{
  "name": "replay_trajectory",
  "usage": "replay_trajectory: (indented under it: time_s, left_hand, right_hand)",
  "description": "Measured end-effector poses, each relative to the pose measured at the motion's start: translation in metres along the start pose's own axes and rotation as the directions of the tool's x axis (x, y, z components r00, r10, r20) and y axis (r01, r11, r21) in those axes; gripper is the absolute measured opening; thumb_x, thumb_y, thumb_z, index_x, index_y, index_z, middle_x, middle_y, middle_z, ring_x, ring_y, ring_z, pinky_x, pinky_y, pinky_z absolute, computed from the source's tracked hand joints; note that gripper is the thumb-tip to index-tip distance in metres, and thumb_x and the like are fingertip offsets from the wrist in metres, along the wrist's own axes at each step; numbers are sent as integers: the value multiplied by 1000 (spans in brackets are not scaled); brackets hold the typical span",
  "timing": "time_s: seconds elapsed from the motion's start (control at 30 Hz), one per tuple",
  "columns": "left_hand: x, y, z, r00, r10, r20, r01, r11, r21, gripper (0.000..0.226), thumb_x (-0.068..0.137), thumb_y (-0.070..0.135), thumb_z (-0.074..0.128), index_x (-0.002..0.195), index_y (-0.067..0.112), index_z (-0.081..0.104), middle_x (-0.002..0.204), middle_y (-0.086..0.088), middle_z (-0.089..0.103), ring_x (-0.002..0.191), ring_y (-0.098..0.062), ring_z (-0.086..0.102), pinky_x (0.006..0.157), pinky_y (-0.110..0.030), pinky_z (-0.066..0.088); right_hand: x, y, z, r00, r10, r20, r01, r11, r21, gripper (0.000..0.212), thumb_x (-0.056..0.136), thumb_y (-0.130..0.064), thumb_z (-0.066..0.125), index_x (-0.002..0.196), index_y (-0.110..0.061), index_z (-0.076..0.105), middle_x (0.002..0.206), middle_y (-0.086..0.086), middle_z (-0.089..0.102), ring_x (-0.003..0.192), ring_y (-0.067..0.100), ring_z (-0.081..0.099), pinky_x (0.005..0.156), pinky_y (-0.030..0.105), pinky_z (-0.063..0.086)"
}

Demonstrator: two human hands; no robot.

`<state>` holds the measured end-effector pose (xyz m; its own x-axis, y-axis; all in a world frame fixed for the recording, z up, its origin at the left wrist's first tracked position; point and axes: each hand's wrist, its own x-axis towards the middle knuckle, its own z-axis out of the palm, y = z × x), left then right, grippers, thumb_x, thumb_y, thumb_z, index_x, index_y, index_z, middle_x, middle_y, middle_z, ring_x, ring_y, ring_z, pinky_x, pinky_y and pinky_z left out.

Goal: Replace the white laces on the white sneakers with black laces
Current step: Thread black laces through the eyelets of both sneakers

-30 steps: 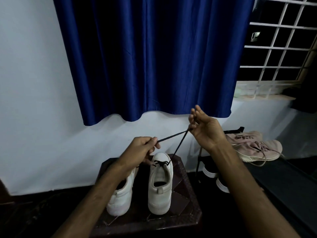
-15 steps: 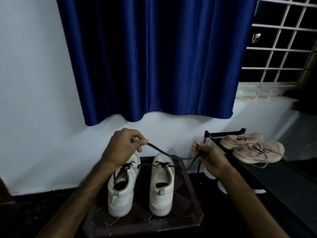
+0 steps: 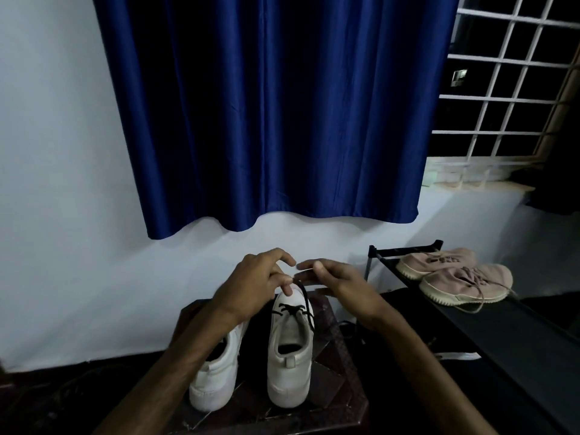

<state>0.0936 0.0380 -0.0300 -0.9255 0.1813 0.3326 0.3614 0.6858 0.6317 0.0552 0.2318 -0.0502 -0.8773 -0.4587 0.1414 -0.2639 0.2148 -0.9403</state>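
Room was dim, bluish cast, floor (image 3: pixel 47 400) lost in shadow; wide-angle bending at edges, hands (image 3: pixel 254 284) slightly soft.

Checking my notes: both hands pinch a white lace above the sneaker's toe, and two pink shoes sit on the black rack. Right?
Not quite: the lace is black, as the head view shows. The left hand and right hand do pinch it above the toe of the sneaker, and the pink shoes sit on the rack.

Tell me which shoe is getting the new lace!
Look below the blue curtain to the dark stool with two white sneakers. It's the right-hand sneaker, where the left hand and right hand meet. Only it shows a black lace crossed over its front.
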Motion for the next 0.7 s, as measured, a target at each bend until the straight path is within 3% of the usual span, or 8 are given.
replay_trajectory:
  time_s: [0.07,0.13,0.27,0.4,0.53,0.6,0.7]
  left_hand:
    - [3,3,2,1000,8,0,-8,1000,5,20,92,16,62,109,24,56,72,9,73,56,4,57,69,-24,48]
    - [4,5,5,1000,10,9,-10,1000,-4,23,91,20,64,110,26,52,71,10,73,58,5,57,69,-26,48]
    - [3,4,8,999,25,-21,-24,999,29,29,89,27,66,111,29,47,70,13,72,59,3,56,65,-26,47]
    - [-2,1,10,1000,8,-25,-6,997,76,34,85,48,67,108,31,49,70,15,71,59,0,59,68,-31,50]
    - [-8,-18,25,967,-231,-106,236,971,37,31,83,53,66,96,27,56,77,10,70,74,-7,65,75,-30,51]
    - [-16,-34,40,930,-367,-8,365,923,125,34,81,51,69,96,23,59,87,7,68,85,-13,65,76,-30,51]
    - [-25,-49,68,906,-420,53,409,900,151,35,79,47,71,96,19,59,94,3,67,91,-18,64,70,-29,47]
  right_hand:
    - [-3,-5,8,995,-68,72,62,995,77,34,104,-24,39,114,-3,64,104,17,71,102,23,68,94,39,49]
    - [-1,-3,11,992,-118,48,112,987,112,29,101,-17,46,109,5,64,98,24,69,87,26,68,88,43,51]
    - [1,9,6,996,-36,78,23,986,167,23,96,-14,57,99,6,66,88,15,71,73,22,57,69,27,49]
    - [3,22,1,996,7,91,-24,982,189,19,93,-16,62,98,1,68,76,6,65,66,22,49,62,25,45]
    - [9,28,-8,995,59,-77,-42,977,211,18,93,-15,61,100,-3,71,67,7,63,53,15,43,49,19,36]
    - [13,34,-9,986,77,-150,-52,985,166,15,94,-12,60,98,-2,72,63,5,63,48,8,44,45,14,35]
    - [22,45,1,985,83,-149,-71,994,89,14,92,-11,63,92,-2,72,71,10,71,63,19,57,57,20,46]
